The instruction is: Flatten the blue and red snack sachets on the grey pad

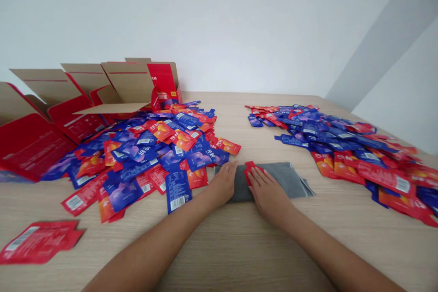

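Note:
My left hand [224, 184] lies flat, fingers out, on the left end of a grey cloth [285, 179] spread on the wooden table [236, 246]. My right hand [267, 191] rests on the same cloth, its fingers stretched over a small red sachet [249, 167] whose top edge pokes out beyond the fingertips. A big heap of blue and red sachets [147, 155] lies just left of my left hand. A second heap of sachets [349, 146] spreads to the right of the cloth.
Several open red cardboard boxes [85, 100] stand at the back left, flaps up. A small stack of red sachets [39, 241] lies near the front left edge. A white wall rises behind the table.

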### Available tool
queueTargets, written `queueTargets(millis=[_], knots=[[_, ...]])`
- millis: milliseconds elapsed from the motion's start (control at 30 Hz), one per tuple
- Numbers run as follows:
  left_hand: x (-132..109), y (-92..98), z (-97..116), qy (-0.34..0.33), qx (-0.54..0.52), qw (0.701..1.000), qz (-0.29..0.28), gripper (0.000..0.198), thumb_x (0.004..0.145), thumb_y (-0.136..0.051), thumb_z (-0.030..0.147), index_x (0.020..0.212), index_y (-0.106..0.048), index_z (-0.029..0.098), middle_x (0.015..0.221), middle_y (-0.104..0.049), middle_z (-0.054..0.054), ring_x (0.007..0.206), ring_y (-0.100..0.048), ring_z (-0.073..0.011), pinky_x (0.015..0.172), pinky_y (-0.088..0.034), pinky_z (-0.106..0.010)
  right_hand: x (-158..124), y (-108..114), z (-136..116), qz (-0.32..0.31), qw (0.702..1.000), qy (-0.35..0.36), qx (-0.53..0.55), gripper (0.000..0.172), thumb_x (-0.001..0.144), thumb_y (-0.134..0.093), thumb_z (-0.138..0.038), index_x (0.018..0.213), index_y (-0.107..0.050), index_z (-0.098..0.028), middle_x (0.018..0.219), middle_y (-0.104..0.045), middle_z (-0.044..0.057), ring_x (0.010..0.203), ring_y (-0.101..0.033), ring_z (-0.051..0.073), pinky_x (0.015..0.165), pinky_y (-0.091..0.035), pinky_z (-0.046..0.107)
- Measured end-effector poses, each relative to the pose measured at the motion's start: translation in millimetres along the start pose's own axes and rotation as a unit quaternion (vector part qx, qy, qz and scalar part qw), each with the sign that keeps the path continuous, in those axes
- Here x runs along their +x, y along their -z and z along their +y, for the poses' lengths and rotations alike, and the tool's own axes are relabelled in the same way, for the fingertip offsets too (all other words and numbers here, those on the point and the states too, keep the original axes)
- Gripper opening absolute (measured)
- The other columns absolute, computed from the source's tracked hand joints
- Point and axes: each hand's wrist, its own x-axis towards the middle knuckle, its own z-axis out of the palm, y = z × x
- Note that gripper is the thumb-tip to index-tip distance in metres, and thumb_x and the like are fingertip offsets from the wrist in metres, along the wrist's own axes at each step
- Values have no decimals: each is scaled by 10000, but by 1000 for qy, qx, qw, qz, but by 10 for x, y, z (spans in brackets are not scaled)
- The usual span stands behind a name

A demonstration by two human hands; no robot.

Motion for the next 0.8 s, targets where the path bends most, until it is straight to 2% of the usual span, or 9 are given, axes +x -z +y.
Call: queueTargets(millis=[100, 267, 400, 533, 667, 800], knots=[[3, 25, 7, -3, -7, 1000, 4, 629, 700, -321, -32, 1311, -302, 116, 1282, -449, -156, 1235, -378, -251, 1016, -342, -475, 135, -112, 110, 25, 999, -3, 36, 435, 897, -301, -169, 1273, -498, -78, 1348, -470, 159, 1291, -361, 229, 1047, -311, 440], [7, 36, 2, -7, -14, 1000, 18, 619, 702, -317, -41, 1299, -330, 124, 1261, -468, -155, 1222, -395, -245, 1001, -364, -479, 175, -154, 229, 53, 994, -57, 75, 419, 905, -341, -227, 1287, -486, -131, 1367, -450, 150, 1291, -351, 253, 998, -371, 458], [0, 12, -12, 0, -32, 999, 31, 664, 677, -347, -33, 1316, -330, 145, 1266, -477, -139, 1221, -401, -243, 1009, -355, -481, 78, -33, 271, 123, 982, -48, 136, 448, 875, -395, -216, 1318, -440, -173, 1358, -439, 153, 1262, -376, 263, 1001, -366, 492], [-10, -15, -38, 14, -59, 996, 58, 722, 659, -344, -35, 1358, -273, 133, 1313, -442, -152, 1253, -371, -237, 1030, -332, -467, 37, 199, 210, 173, 965, 6, 198, 461, 877, -374, -175, 1336, -410, -198, 1340, -454, 134, 1228, -415, 245, 1003, -373, 489], [-1, -56, -96, 34, -83, 992, 93, 713, 706, -311, -25, 1392, -162, 102, 1380, -352, -191, 1298, -306, -236, 1035, -318, -480, 0, 351, 16, 149, 949, 82, 266, 412, 918, -360, -228, 1324, -431, -223, 1256, -545, 112, 1163, -491, 202, 962, -437, 418], [12, -88, -126, 51, -100, 988, 105, 681, 743, -312, -5, 1392, -158, 132, 1370, -370, -175, 1285, -329, -240, 1009, -350, -498, -30, 299, -133, 59, 960, 129, 240, 412, 919, -334, -221, 1306, -468, -172, 1286, -540, 122, 1213, -459, 199, 997, -406, 412]])
